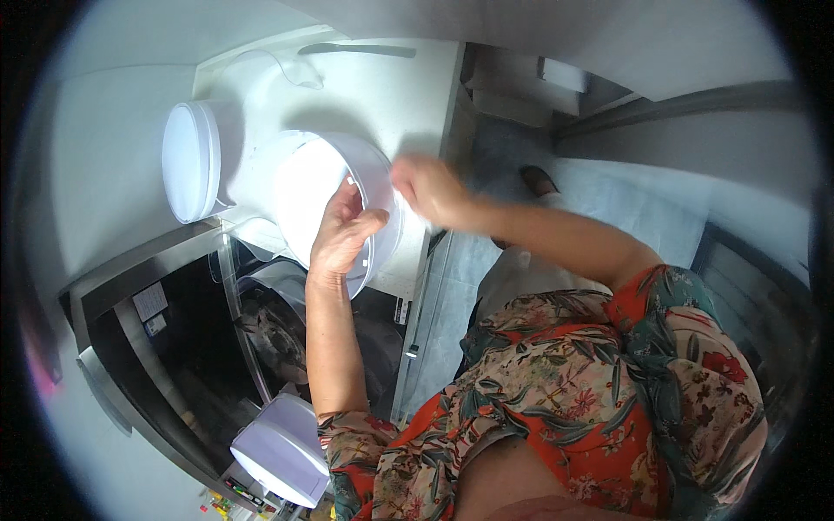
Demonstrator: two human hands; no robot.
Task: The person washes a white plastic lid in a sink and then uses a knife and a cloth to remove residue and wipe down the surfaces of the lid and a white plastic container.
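My left hand (346, 230) is closed on the near rim of a wide round white tub (382, 169), its thumb lying across the edge. The tub is tilted on the pale counter, its bright white inside showing. Small white tabs show along the rim. Just right of the rim is my right hand (427, 187), blurred by motion, with its fingers curled in. Whether it touches the tub or holds something small, I cannot make out. To the left a second round white container (191, 162) stands against the wall.
A long grey flat strip (356, 50) and a curved clear plastic piece (300, 74) lie at the counter's far end. Nearer, a steel-framed black glass panel (187, 321) adjoins the counter (408, 95). A pale lilac bin (282, 447) stands at lower left. Grey floor (608, 200) lies right.
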